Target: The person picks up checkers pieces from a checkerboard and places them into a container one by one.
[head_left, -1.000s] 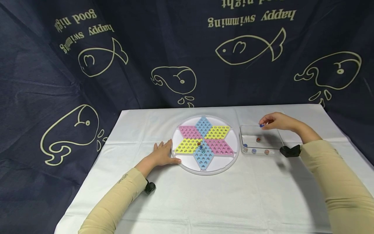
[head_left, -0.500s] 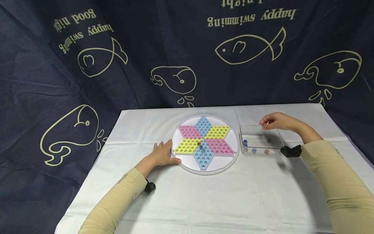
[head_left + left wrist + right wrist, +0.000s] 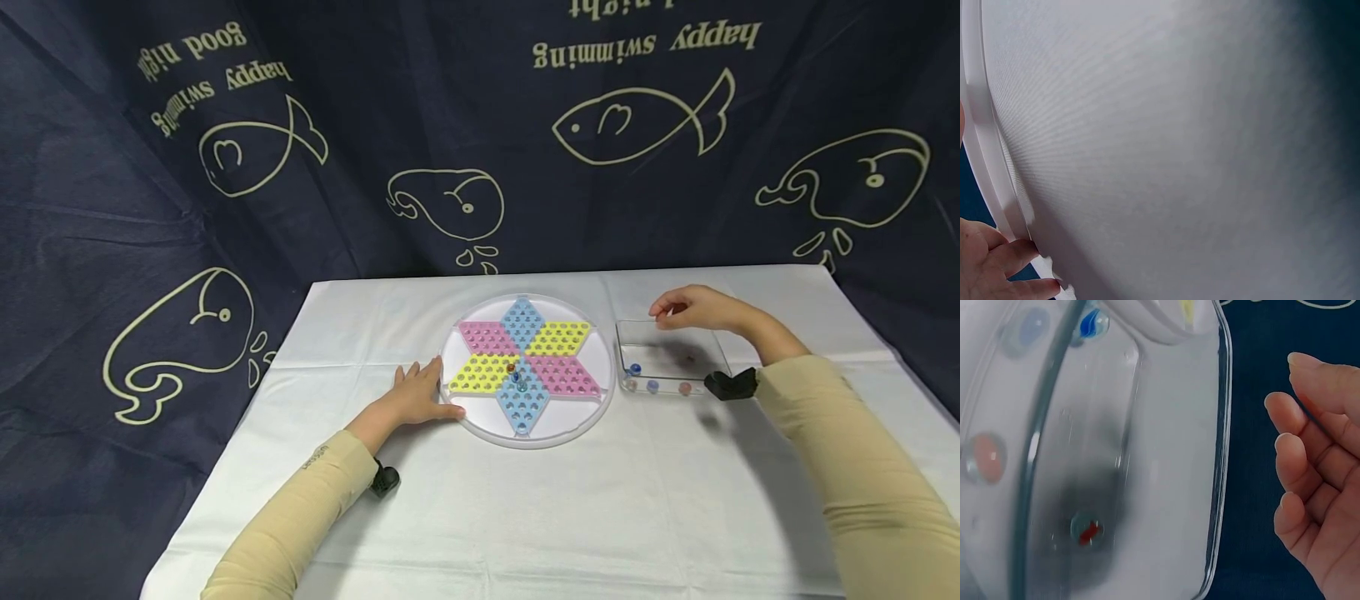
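Note:
My left hand (image 3: 414, 396) rests with spread fingers against the left rim of a round Chinese checkers board (image 3: 459, 421). Its fingertips (image 3: 1019, 253) touch that rim in the left wrist view. On the board, a reddish marble (image 3: 511, 368), a blue marble (image 3: 516, 377) and a pale greenish marble (image 3: 522, 387) sit near the centre. My right hand (image 3: 693, 307) hovers over the far rim of a clear plastic box (image 3: 729, 367), fingers loosely bent and nothing between them. Inside the box lie a blue marble (image 3: 1093, 324) and a clear marble with a red swirl (image 3: 1088, 529).
Blurred marble shapes (image 3: 985, 457) show through the box's near wall. The box stands right beside the board on a white tablecloth (image 3: 585, 517). Behind the table hangs a dark blue curtain (image 3: 450, 100) with fish drawings. Black wrist cameras (image 3: 731, 384) sit on both sleeves.
My right hand let go of a blue marble, which dropped into the box. The red-swirled marble rolled right. The right hand then shifted slightly left; my left hand stayed still.

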A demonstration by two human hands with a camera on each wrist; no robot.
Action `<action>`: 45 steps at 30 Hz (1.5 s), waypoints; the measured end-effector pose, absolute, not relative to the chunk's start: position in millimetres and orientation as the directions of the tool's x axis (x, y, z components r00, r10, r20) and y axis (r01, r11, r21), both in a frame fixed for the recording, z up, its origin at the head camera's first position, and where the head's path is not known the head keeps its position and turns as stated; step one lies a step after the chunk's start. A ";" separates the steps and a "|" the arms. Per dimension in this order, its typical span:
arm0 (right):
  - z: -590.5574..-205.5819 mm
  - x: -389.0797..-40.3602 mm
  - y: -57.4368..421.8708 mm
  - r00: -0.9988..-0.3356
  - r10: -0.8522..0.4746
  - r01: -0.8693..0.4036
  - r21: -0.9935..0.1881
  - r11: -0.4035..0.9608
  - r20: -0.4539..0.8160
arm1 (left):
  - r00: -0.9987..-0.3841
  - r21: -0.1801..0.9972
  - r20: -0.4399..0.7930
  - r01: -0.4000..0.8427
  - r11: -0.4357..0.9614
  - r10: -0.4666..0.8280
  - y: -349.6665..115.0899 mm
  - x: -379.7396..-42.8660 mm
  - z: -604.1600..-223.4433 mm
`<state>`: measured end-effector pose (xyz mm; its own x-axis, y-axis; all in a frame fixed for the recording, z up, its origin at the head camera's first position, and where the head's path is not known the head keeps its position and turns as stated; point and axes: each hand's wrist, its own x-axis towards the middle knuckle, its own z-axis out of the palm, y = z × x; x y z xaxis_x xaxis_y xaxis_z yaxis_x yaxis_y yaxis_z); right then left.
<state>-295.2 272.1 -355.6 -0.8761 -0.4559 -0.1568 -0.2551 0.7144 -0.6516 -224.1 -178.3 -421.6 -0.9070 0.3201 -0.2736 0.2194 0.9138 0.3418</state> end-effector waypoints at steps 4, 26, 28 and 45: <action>-357.4 -296.7 262.1 -0.872 -0.465 -0.259 -0.665 0.701 -0.150 | -0.907 0.345 -0.275 0.215 0.913 0.318 -178.5 -223.5 -421.0; -365.9 -303.8 184.3 -0.778 -0.620 -0.368 -0.723 0.584 -0.105 | -0.910 0.341 -0.274 0.212 0.916 0.312 -178.6 -224.5 -421.8; -366.7 -304.3 177.6 -0.767 -0.634 -0.380 -0.726 0.573 -0.099 | -0.910 0.343 -0.273 0.211 0.915 0.312 -178.4 -224.4 -421.5; -381.8 -305.3 134.8 -0.685 -0.720 -0.427 -0.739 0.521 -0.111 | -0.908 0.348 -0.266 0.224 0.910 0.324 -179.4 -223.5 -421.3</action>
<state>-305.3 134.8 -381.8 -0.6854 -0.7197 -0.1108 -0.4273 0.5207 -0.7391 -223.5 -179.4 -421.3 -0.9078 0.3244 -0.2656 0.2236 0.9105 0.3478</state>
